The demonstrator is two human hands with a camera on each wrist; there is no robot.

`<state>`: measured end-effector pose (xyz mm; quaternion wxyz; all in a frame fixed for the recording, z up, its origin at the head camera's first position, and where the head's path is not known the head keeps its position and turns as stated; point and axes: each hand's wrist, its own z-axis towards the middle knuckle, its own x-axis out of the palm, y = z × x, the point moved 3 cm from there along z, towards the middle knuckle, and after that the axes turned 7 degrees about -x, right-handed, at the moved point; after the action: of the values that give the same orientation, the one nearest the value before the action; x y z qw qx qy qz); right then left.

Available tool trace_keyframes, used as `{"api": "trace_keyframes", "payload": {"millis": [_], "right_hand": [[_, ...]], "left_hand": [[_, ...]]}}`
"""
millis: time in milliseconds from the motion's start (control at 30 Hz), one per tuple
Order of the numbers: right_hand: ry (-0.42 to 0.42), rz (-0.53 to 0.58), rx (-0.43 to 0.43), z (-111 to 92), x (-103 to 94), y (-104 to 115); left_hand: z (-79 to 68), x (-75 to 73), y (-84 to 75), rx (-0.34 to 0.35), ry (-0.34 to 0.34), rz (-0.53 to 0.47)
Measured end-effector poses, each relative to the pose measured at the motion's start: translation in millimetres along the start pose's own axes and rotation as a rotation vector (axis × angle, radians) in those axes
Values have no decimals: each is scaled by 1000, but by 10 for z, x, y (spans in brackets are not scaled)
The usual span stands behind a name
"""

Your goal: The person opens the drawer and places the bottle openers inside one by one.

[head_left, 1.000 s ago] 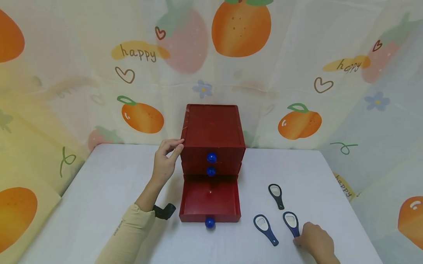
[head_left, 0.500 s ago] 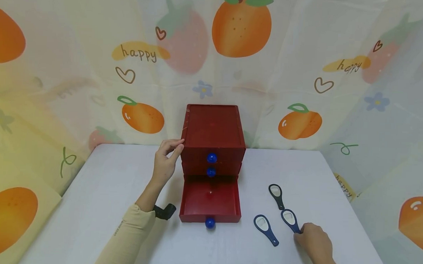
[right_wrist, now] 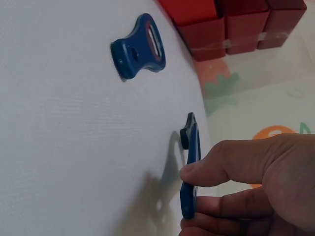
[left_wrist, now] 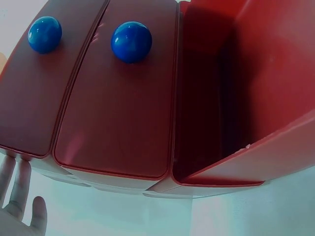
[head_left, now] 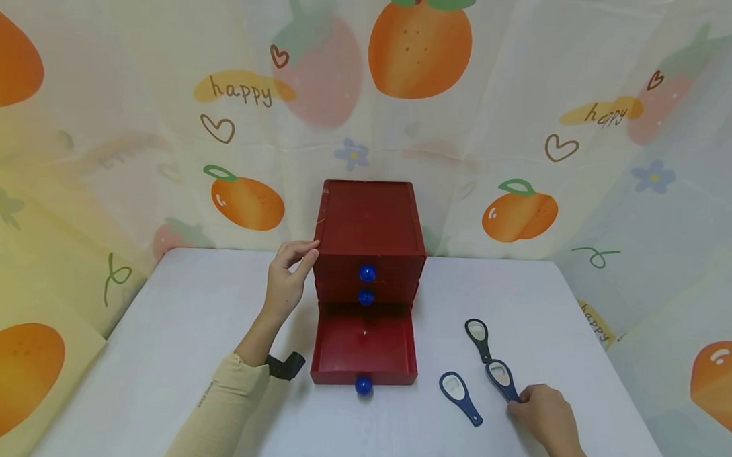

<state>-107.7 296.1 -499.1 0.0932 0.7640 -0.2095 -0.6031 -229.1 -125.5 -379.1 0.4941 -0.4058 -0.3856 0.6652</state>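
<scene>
My right hand [head_left: 544,416] pinches the handle of a blue magnifying glass [head_left: 501,376] between thumb and fingers. In the right wrist view the held magnifying glass [right_wrist: 190,191] stands edge-on, its shadow on the tabletop beside it. A black magnifying glass [head_left: 478,336] lies just beyond its lens end, and a second blue magnifying glass [head_left: 459,398] lies to the left. My left hand [head_left: 287,283] touches the upper left front edge of a red drawer cabinet [head_left: 369,218]. In the left wrist view, the left hand's fingers [left_wrist: 19,189] are extended at the cabinet's side.
The cabinet's bottom drawer [head_left: 364,346] is pulled out, with nothing visible in it. Two drawers with blue knobs [head_left: 367,273] above are closed. A white table [head_left: 218,304] carries everything, backed by a fruit-print cloth [head_left: 436,137].
My right hand has moved the blue magnifying glass slightly up and left in the head view, to the black one's handle end. My left hand has stayed at the cabinet.
</scene>
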Motion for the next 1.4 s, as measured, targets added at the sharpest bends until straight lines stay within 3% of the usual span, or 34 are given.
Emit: {"api": "trace_keyframes", "payload": {"millis": [233,833,1400], "right_hand": [[-13,66,3,5,-33,34],[-110,143,-162,41,-220,401],[-103,215,-313,198,-202,990]], "left_hand": [[-14,4,5,-7,7,-8],[3,-8,-25,17,1,-5],[8,-10,5,-8,6,12]]}}
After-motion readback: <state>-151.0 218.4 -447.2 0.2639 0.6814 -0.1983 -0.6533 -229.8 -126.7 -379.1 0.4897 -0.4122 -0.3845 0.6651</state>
